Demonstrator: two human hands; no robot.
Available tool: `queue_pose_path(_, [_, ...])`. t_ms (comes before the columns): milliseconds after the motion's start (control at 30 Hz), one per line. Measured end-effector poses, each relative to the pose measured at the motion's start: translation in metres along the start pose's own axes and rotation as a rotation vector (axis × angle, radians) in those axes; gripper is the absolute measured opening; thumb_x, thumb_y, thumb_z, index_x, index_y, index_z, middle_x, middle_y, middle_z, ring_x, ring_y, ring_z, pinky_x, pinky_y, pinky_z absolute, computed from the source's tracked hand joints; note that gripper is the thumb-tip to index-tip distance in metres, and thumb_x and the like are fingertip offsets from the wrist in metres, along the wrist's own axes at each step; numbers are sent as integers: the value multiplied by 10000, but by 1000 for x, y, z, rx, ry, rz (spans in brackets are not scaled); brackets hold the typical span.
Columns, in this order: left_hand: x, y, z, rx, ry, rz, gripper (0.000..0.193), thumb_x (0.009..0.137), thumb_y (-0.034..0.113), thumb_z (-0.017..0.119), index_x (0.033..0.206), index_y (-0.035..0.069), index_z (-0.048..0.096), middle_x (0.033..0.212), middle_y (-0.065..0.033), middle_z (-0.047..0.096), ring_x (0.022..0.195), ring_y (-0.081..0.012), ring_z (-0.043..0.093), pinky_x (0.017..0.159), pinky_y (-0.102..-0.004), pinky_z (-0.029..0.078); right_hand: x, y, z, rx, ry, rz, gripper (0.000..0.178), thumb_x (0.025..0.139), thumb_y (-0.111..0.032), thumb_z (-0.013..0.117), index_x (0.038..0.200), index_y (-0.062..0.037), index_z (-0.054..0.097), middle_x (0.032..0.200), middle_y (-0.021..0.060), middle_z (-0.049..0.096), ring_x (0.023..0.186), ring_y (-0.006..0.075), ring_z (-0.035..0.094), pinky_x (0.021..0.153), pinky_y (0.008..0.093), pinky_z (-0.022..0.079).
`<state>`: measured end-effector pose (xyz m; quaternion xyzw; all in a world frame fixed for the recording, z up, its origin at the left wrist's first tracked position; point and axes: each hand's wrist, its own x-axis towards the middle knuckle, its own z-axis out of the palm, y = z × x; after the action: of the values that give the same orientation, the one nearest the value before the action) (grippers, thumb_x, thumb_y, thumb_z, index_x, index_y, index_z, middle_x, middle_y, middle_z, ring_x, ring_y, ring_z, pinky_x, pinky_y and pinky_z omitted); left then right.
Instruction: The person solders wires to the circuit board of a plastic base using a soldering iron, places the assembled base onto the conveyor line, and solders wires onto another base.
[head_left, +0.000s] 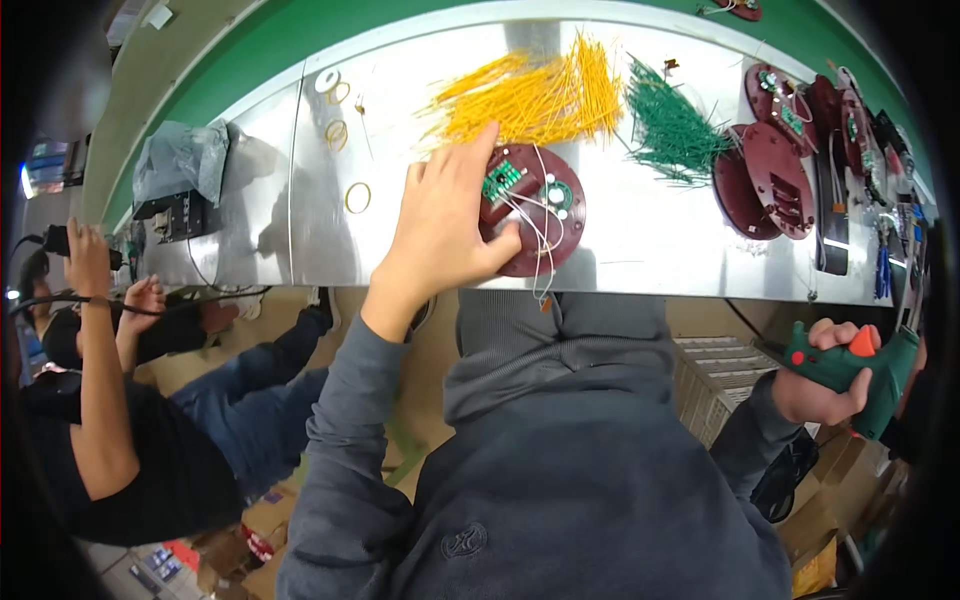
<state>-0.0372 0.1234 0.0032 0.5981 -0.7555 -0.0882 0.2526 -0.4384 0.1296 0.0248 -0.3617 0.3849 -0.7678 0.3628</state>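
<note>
My left hand point(440, 215) grips the left side of a dark red round housing point(566, 225) at the table's near edge. Its thumb lies over the disc and the fingers reach along the left rim. The housing carries a small green circuit board point(506, 180), a round part and white wires point(541, 240), some hanging past the table edge. Off to the right, beyond the table's front, my right hand point(815, 385) is wrapped around a green glue gun point(885, 385) with an orange trigger. The tip of the gun cannot be made out.
Behind the housing lie yellow wires point(530, 95) and green wires point(672, 130). More dark red housings point(775, 180) are piled at the right. Yellow rings point(357, 197) and a bagged black device point(180, 180) are on the left. A co-worker point(100, 420) sits left; a crate point(705, 385) stands below.
</note>
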Motion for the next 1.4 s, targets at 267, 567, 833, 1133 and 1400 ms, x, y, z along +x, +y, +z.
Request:
queue_pose_path(267, [1, -9, -26, -218, -98, 64, 733, 642, 68, 676, 1331, -18, 441, 1074, -163, 629, 1028, -342, 561, 904, -409, 456, -48, 7, 46, 39, -114, 38, 454, 889, -359, 437, 1191, -20, 463, 846, 116, 570, 612, 175, 509, 558, 308, 402])
queue_pose_path(567, [9, -6, -31, -83, -231, 268, 588, 651, -70, 557, 1225, 54, 578, 1201, -161, 594, 1151, -341, 540, 978, -419, 414, -59, 34, 67, 167, -178, 222, 468, 856, -323, 507, 1221, -36, 443, 847, 143, 577, 607, 215, 520, 587, 336, 454])
queue_pose_path(833, [-30, 63, 26, 148, 313, -118, 196, 701, 106, 763, 884, 98, 692, 959, -37, 608, 941, -273, 528, 832, -401, 396, -56, 50, 78, 120, -222, 322, 488, 860, -329, 511, 1226, -16, 434, 859, 152, 581, 579, 213, 506, 539, 335, 437])
queue_pose_path(1133, [-41, 61, 33, -4, 488, -294, 174, 728, 23, 729, 872, 52, 636, 965, -69, 634, 903, -292, 538, 774, -367, 418, -49, 42, 83, 67, -500, 535, 584, 826, -336, 592, 1267, 0, 412, 807, 158, 566, 574, 222, 523, 507, 328, 431])
queue_pose_path(1400, [-37, 42, 35, -86, 563, -462, 173, 663, -8, 742, 801, 28, 643, 931, -98, 679, 847, -284, 646, 775, -368, 463, -19, 16, 103, -712, -847, 800, 371, 892, -384, 577, 879, -16, 625, 598, 77, 614, 479, 139, 561, 439, 248, 395])
